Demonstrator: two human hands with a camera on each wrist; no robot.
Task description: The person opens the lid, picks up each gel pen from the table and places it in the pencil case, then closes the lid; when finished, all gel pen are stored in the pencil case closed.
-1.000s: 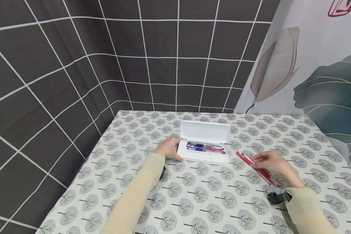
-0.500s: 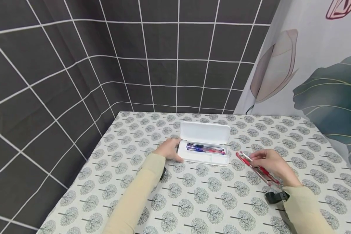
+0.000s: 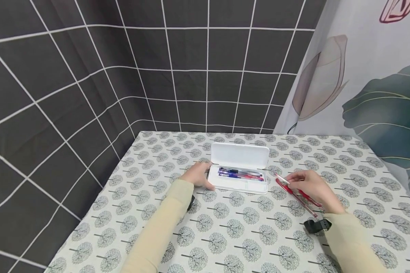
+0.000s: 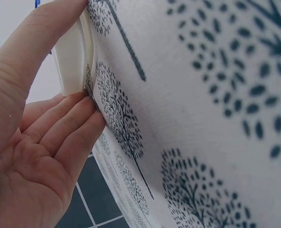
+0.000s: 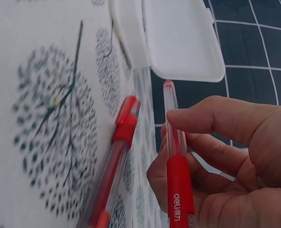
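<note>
A white pencil case point(image 3: 227, 183) lies open on the table, its lid point(image 3: 240, 155) raised at the back. Several pens point(image 3: 240, 174), blue, dark and red, lie inside. My left hand point(image 3: 198, 175) holds the left end of the case, thumb at the near corner and fingers at the far one. In the left wrist view those fingertips touch the case wall point(image 4: 73, 61). To the right of the case, my right hand point(image 3: 311, 185) pinches a red pen point(image 5: 179, 180) with a clear barrel end. Another red pen point(image 5: 116, 152) lies on the cloth beneath it.
A tree-patterned cloth point(image 3: 232, 227) covers the table. Behind and to the left hangs a dark gridded curtain point(image 3: 225, 87); a pale leaf-patterned curtain point(image 3: 372, 76) hangs at the right. Black wrist straps show at both sleeves.
My right hand has separated one red pen from the other, lifting it and moving slightly left and towards the case. My left hand stays on the case.
</note>
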